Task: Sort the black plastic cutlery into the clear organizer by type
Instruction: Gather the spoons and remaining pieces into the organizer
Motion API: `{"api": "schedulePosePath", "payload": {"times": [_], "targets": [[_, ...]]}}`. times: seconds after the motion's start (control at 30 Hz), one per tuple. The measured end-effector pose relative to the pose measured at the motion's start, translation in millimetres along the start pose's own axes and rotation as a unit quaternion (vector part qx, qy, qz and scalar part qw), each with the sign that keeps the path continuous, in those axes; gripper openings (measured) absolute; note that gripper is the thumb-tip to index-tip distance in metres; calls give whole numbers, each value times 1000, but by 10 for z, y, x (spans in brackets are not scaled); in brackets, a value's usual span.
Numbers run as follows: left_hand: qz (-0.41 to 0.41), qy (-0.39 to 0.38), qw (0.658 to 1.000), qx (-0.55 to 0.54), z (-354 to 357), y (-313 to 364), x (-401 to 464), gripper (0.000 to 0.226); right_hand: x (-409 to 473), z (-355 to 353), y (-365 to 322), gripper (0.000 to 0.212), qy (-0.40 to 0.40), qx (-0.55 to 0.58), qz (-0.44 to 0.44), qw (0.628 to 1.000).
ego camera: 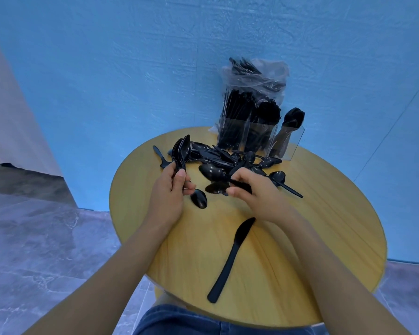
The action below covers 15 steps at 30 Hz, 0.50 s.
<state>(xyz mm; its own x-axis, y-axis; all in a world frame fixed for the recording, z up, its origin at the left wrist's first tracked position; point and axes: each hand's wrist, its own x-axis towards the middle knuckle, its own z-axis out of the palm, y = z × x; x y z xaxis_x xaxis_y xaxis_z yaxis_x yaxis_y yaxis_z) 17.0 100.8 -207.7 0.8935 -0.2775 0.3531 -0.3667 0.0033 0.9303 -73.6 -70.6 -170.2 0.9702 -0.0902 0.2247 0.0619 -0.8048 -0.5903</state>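
Observation:
My left hand (171, 192) grips a stacked bunch of black spoons (182, 151), bowls pointing up. To its right, my right hand (249, 192) pinches the handle of one black spoon (215, 187) whose bowl rests on the table. A loose spoon (199, 199) lies between the hands. Behind them spreads a pile of black cutlery (228, 158), mostly spoons. A black knife (230, 259) lies alone near the front. The clear organizer (286, 143) stands at the table's far edge, its left and middle compartments packed with cutlery and its right one holding a few spoons.
The round wooden table (312, 238) stands against a blue wall. A clear plastic bag (257, 73) with more black cutlery sits behind the organizer. Grey tiled floor lies to the left. My denim-covered knee (203, 320) is at the table's front edge.

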Motion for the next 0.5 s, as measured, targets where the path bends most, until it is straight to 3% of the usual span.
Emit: {"api": "schedulePosePath", "payload": {"times": [0.13, 0.27, 0.4, 0.5], "targets": [[-8, -13, 1000, -9, 6, 2, 4, 19, 166, 27, -220, 9, 45, 202, 32, 978], [-16, -38, 998, -39, 16, 42, -4, 20, 411, 250, -435, 17, 56, 425, 110, 897], [-14, -49, 997, -54, 16, 29, -2, 24, 519, 472, -503, 20, 72, 513, 178, 837], [-9, -46, 998, -37, 27, 4, 18, 26, 517, 504, -516, 22, 99, 510, 187, 834]]}}
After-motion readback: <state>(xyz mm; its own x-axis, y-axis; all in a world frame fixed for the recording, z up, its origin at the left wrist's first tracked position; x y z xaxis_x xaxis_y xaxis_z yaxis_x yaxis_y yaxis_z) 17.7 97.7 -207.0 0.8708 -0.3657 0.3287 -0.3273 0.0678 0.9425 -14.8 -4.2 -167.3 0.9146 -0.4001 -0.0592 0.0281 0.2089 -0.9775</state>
